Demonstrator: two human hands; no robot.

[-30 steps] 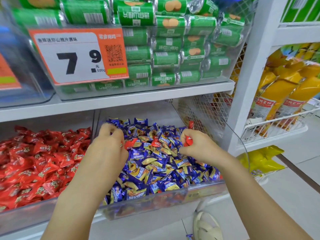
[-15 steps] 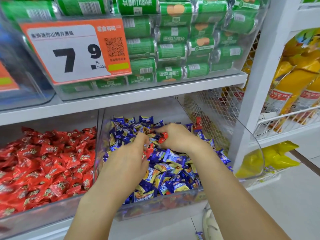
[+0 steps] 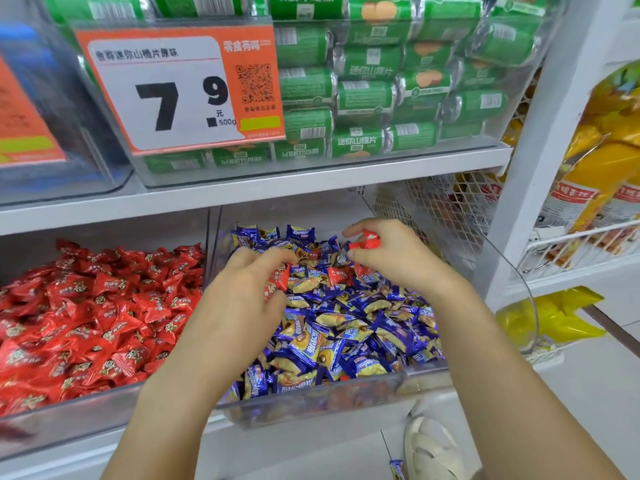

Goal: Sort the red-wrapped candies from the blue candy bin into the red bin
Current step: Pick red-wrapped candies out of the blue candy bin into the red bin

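I'm holding crinkly red-wrapped candies (image 3: 277, 279) in my left hand (image 3: 249, 289) and right hand (image 3: 388, 252), both grips closed, the clear red-candy bin (image 3: 69, 419) sitting leftward, nearer my left.

Bright, even shop light falls from above with only soft shadows. Glare streaks the clear upper bin (image 3: 512, 36). Wide-angle bending curves the shelf post (image 3: 540, 133), and the edges blur.
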